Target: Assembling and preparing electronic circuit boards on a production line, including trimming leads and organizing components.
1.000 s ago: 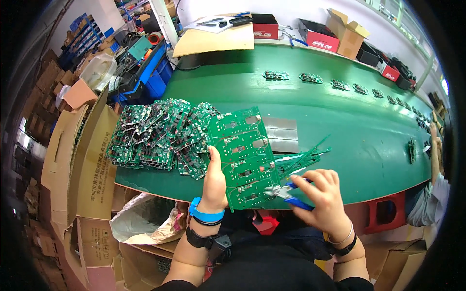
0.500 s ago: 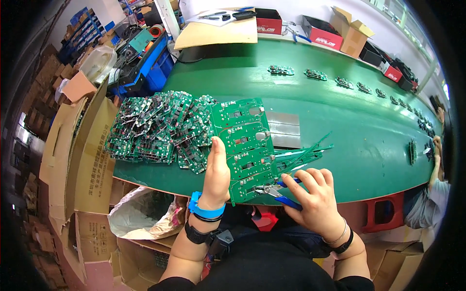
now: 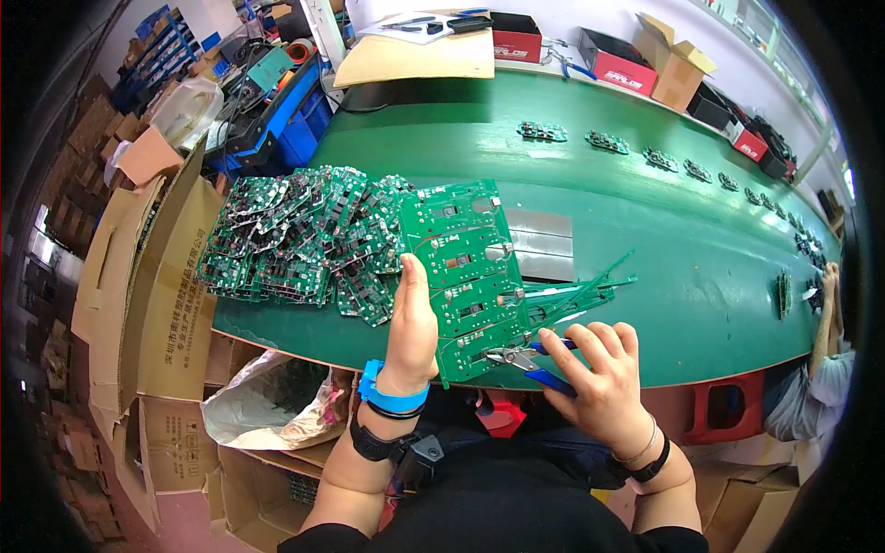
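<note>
My left hand (image 3: 414,324) grips the left edge of a green circuit board panel (image 3: 472,293), its thumb along the edge and its other fingers hidden beneath. The panel consists of several joined boards and is held over the near edge of the table. In my right hand (image 3: 601,370) is a pair of blue-handled cutters (image 3: 546,379). Their jaws lie over the lowest board of the panel; whether they touch it I cannot tell. Left of the panel lies a big heap of separate circuit boards (image 3: 295,235). Thin green board strips (image 3: 590,288) lie to the right.
Grey metal plates (image 3: 542,244) lie behind the strips on the green table (image 3: 682,295). Single boards (image 3: 608,141) form a row toward the far right, where another person's hand (image 3: 831,281) works. Cardboard boxes (image 3: 166,304) stand at left, a red stool (image 3: 728,415) below right.
My hands, the panel and the cutters stay almost in place. The whole view has shifted slightly.
</note>
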`<act>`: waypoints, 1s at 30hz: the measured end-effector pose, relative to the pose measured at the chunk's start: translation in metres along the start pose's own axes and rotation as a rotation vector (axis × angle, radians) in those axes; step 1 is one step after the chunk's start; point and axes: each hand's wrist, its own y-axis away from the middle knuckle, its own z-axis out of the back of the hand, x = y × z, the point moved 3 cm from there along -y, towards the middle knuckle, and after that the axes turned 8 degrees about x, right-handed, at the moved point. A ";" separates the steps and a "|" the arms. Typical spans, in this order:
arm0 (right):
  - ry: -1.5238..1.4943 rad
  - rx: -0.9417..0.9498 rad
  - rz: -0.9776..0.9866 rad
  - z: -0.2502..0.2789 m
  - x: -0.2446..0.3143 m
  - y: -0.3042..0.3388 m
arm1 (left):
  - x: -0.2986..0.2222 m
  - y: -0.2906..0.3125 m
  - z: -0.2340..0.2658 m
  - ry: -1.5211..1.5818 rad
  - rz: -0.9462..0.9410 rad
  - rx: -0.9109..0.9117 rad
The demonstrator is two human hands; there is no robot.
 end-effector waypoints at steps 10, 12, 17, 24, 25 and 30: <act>-0.006 -0.031 0.025 -0.006 0.000 0.003 | -0.004 0.003 -0.002 0.069 0.007 0.010; -0.102 -0.124 -0.001 -0.005 -0.004 0.007 | -0.006 0.007 -0.005 0.116 0.014 0.012; -0.158 -0.303 -0.141 0.010 -0.021 0.004 | -0.003 0.019 0.000 0.444 0.177 0.103; -0.116 -0.285 -0.200 -0.001 -0.026 -0.008 | 0.014 0.024 0.003 0.763 0.218 0.274; -0.114 -0.281 -0.203 -0.001 -0.025 -0.009 | 0.014 0.023 0.002 0.758 0.224 0.279; -0.075 -0.300 -0.207 -0.007 -0.025 -0.008 | 0.017 0.022 0.000 0.729 0.207 0.275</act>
